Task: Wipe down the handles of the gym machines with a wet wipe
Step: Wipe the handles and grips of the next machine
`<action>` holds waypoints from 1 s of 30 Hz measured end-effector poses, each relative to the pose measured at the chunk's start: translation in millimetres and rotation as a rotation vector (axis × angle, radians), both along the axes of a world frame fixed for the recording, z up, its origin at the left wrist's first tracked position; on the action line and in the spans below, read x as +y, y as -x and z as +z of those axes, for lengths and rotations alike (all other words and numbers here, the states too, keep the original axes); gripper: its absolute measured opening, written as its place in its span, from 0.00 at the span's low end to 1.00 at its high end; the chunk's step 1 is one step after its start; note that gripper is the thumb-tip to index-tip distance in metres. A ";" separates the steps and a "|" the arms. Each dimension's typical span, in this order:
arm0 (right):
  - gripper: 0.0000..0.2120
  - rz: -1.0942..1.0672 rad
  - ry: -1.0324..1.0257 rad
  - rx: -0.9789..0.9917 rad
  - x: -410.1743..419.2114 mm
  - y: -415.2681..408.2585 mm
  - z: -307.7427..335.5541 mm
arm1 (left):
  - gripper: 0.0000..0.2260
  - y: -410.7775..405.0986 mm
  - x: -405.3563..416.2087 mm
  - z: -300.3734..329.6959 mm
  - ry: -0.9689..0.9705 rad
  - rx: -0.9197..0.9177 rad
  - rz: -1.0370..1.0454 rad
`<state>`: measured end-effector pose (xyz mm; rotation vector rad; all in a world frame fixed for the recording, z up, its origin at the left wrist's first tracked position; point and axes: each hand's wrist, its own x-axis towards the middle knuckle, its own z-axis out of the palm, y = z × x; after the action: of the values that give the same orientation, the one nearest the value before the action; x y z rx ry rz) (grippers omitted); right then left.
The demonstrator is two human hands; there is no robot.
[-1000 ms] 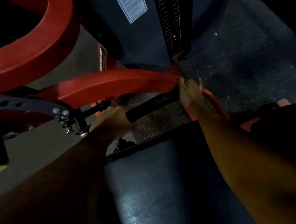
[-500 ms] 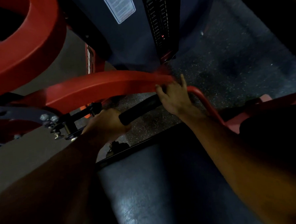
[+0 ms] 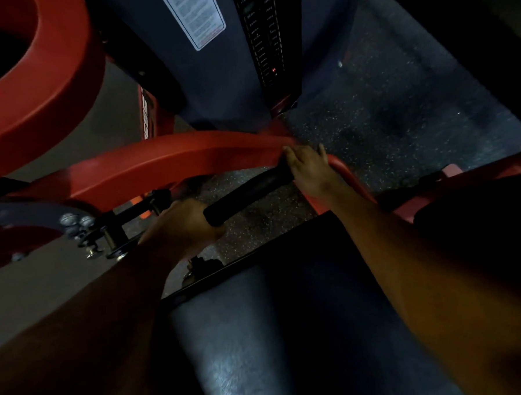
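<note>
- Dim gym, dark speckled rubber floor (image 3: 370,125).
- Black cylindrical foam handle (image 3: 247,195) slants lower-left to upper-right.
- Right hand (image 3: 309,170) wraps its upper end.
- Left hand (image 3: 179,225) by its lower end; fingers hidden, cannot tell.

Under the right hand (image 3: 307,172), the handle grip (image 3: 247,195) looks like matt black rubber or foam. Beyond it the machine arm (image 3: 166,160) is smooth, glossy red-painted metal. Nearer than both hands, the seat pad (image 3: 248,343) shows faintly shiny, grained vinyl; the floor (image 3: 370,125) beyond is rough, speckled rubber.

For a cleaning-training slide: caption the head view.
Right hand grips the far end of a black machine handle; left hand at its near end.
</note>
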<state>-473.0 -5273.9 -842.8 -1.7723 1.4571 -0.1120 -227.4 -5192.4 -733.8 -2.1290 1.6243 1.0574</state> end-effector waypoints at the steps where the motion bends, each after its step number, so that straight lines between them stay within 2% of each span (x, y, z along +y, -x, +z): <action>1: 0.18 -0.038 -0.049 0.005 -3.4 0.9 -9.9 | 0.17 -0.2 -0.3 0.4 -0.003 0.009 0.004; 5: 0.19 -0.338 -0.161 -0.121 -10.0 5.2 -20.9 | 0.16 -1.4 -0.9 0.2 -0.015 0.023 0.000; 7: 0.19 -0.259 -0.147 -0.030 -10.3 7.9 -17.4 | 0.16 -1.6 0.0 0.4 -0.015 0.028 0.001; 10: 0.17 -0.001 -0.058 0.151 -4.1 5.6 -0.3 | 0.15 -1.4 -0.4 0.0 -0.026 0.048 0.014; 12: 0.17 0.061 0.022 0.136 3.1 -5.0 13.4 | 0.16 -0.5 -0.9 0.7 -0.021 0.039 0.007; 14: 0.16 0.034 0.108 0.003 12.2 -24.1 33.1 | 0.16 -0.5 -1.1 1.1 -0.012 0.030 0.001; 16: 0.19 -0.042 0.216 -0.141 23.0 -43.4 47.4 | 0.16 -0.3 -1.6 0.4 -0.019 0.034 0.001; 18: 0.16 -0.106 0.288 -0.217 31.9 -54.2 55.8 | 0.16 1.6 -2.1 1.3 -0.031 0.041 -0.010; 24: 0.10 -0.133 0.030 -0.366 26.1 -14.4 54.0 | 0.13 4.2 -2.6 6.5 0.005 0.012 -0.033; 26: 0.10 -0.106 0.049 -0.361 24.7 3.2 47.9 | 0.14 4.0 -1.5 6.1 0.008 0.023 -0.032; 30: 0.17 -0.168 0.155 -0.251 23.7 23.5 32.2 | 0.16 3.2 -1.4 3.8 0.016 0.021 -0.019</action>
<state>-496.5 -5250.2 -810.6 -1.6838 1.4413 -0.5290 -230.6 -5193.8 -730.0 -2.1155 1.6645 1.0681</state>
